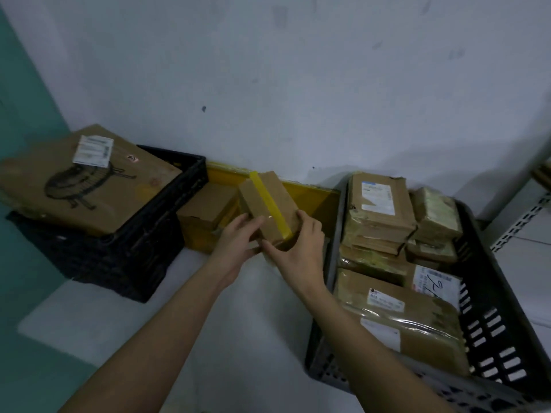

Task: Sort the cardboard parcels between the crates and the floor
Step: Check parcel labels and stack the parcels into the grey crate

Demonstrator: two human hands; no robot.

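Here, at centre frame, I have the small parcel (268, 205) with the yellow tape strip held in both hands: left hand (238, 235) grips its near-left corner, fingers curled against the side; right hand (301, 248) wraps the near-right end, thumb over the top edge. The parcel sits tilted, its far end toward 12 o'clock, above the gap between the two crates. At 9 to 10 o'clock stands the black crate (167, 210), and a large box (89, 186) with a printed drawing and a white label lies across its top, overhanging the rim. Just left of the held parcel, touching the black crate's right wall, sits another brown box (205, 207) on the floor, against the yellow skirting strip (316, 195). At 3 to 4 o'clock the grey crate (492, 338) is packed with taped parcels (378, 210) stacked above its rim; its left wall lies just beside my right wrist. Open pale floor (155, 317) runs from 6 to 8 o'clock. The white wall (268, 84) closes off 12 o'clock; a perforated metal upright (518, 222) stands at 2 o'clock.
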